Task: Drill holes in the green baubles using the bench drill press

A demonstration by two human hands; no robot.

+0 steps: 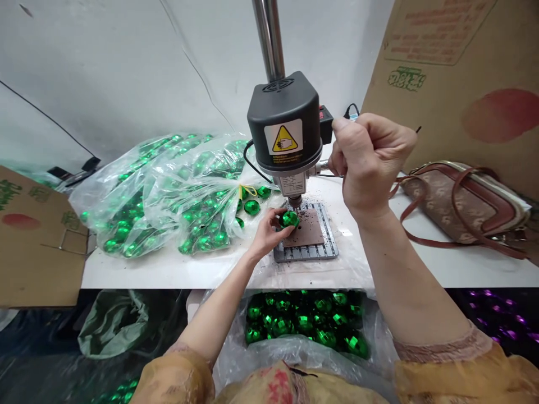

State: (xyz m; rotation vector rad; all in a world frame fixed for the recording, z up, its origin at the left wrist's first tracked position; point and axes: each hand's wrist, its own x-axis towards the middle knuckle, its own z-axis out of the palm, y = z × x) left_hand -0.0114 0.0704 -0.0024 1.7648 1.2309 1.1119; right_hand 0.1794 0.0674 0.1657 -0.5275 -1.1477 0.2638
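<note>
Between the thumb and fingers of my left hand (272, 231) is a shiny green faceted ball (290, 219). It is just under the chuck (295, 200) of a black bench drill press (284, 120); whether a bit touches it I cannot make out. Beneath it lies a brown board (310, 229) on the slotted metal base (330, 241), with dark crumbs scattered about. My right hand (366, 160) is closed in a fist at the drill's right side, wrapped round the feed lever (323, 166), whose outer end is hidden by the fingers.
Clear plastic bags (168, 196) of green balls lie at the left, with a loose green ball (251, 207) beside them. More green balls (303, 322) sit in a plastic-lined container below the table edge. A handbag (471, 202) and cardboard box (455, 73) stand right; another box (37, 247) left.
</note>
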